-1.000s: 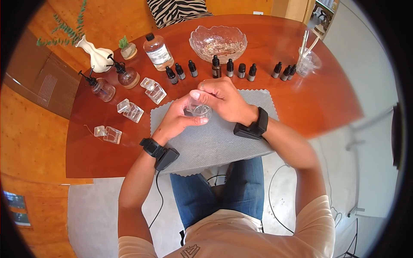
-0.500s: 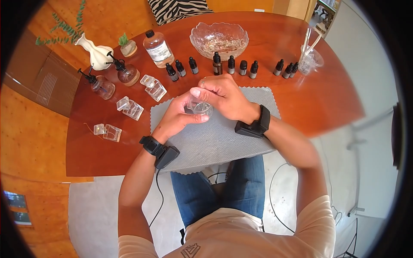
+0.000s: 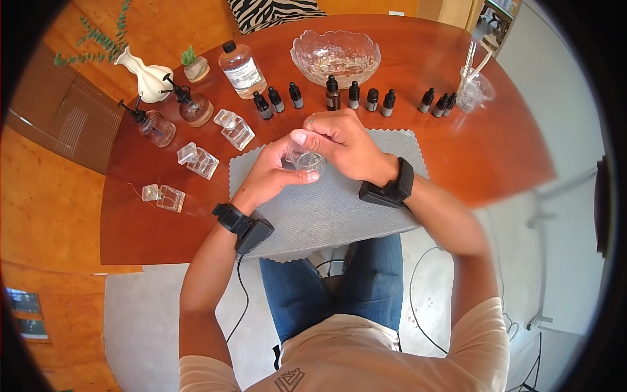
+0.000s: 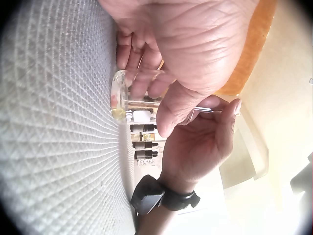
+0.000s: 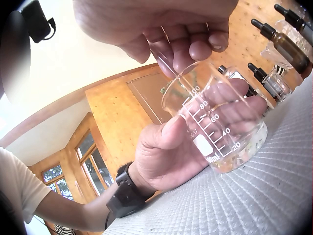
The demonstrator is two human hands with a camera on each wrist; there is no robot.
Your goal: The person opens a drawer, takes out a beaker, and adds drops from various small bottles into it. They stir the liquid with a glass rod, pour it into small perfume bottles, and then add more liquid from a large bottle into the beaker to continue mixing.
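Note:
A small clear glass beaker (image 3: 312, 162) with white volume marks stands on a grey textured mat (image 3: 320, 215). My left hand (image 3: 271, 173) holds it from the side, thumb in front and fingers behind the glass. A shallow layer of clear liquid with pale bits of colour shows at the beaker's base (image 5: 239, 159). Above the rim, my right hand (image 3: 349, 144) pinches a thin clear rod (image 4: 208, 109) between thumb and fingers. The rod slants down into the beaker; its lower end is hard to make out through the glass.
Dark dropper bottles (image 3: 332, 95) line the table behind the mat. Square glass perfume bottles (image 3: 238, 134) and pump bottles (image 3: 157, 127) stand at left. Farther back are a large labelled bottle (image 3: 243, 72), a scalloped glass bowl (image 3: 336, 59) and a white vase (image 3: 147, 78). A cup with sticks (image 3: 469, 95) stands right.
The head view has shifted slightly, so the things at the back of the table appear higher. Both hands keep their hold on the beaker and rod, with barely any visible movement.

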